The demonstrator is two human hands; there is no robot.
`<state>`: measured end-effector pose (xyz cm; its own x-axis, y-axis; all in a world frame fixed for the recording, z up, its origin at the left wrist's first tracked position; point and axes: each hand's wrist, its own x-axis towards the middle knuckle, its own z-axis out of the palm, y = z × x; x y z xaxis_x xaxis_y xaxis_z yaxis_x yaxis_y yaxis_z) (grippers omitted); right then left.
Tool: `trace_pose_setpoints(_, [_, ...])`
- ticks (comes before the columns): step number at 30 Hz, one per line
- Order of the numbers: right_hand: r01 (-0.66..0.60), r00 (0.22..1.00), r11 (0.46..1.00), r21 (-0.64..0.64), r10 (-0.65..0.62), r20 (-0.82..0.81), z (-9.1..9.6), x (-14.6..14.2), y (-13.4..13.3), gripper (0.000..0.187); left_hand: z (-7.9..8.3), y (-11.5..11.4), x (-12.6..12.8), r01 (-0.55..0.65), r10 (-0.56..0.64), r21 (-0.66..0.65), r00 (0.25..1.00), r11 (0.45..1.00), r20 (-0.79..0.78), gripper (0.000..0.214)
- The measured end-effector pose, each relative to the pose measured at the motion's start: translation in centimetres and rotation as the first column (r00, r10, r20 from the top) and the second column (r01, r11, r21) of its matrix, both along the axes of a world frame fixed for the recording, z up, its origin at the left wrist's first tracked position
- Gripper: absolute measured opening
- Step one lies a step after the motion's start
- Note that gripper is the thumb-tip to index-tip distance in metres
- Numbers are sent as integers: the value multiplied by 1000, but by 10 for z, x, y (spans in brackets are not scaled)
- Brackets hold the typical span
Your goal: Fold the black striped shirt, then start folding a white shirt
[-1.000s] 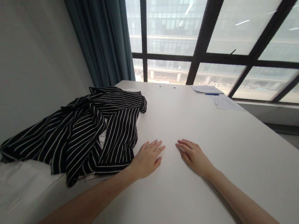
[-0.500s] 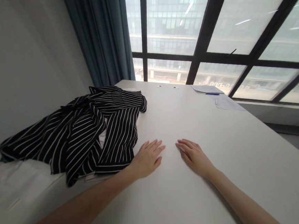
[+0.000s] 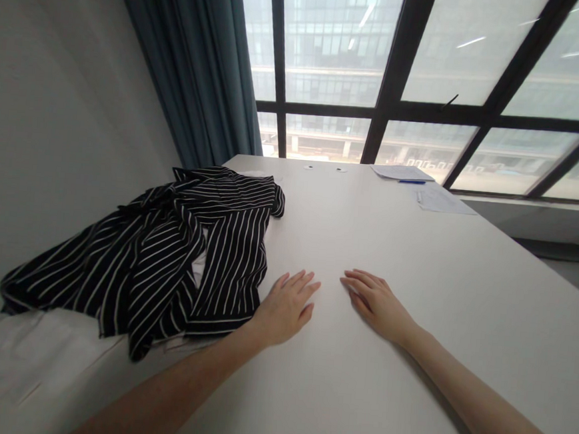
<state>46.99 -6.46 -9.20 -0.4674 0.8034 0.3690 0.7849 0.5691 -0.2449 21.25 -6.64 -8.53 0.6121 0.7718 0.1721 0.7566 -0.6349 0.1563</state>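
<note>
My left hand lies palm down on the white table, fingers spread and holding nothing. Just left of it is a crumpled heap of black clothing with white stripes; the left wrist is close to its near right corner, and I cannot tell whether they touch. My right hand rests palm down on the bare tabletop, its fingers stretched out towards the left hand with a gap between the two. White cloth shows under and in front of the striped heap.
Papers with a blue pen lie at the far right of the table, and another sheet is nearer. Two small white fittings sit by the far edge. A blue curtain and dark-framed windows stand behind; a wall is at left.
</note>
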Motion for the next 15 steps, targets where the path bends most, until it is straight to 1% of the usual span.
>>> trace_pose_setpoints(15, [4,1000,1000,-23,-3,23,-1,1,1,38,1,1,0,4,-4,-11,1000,1000,-10,45])
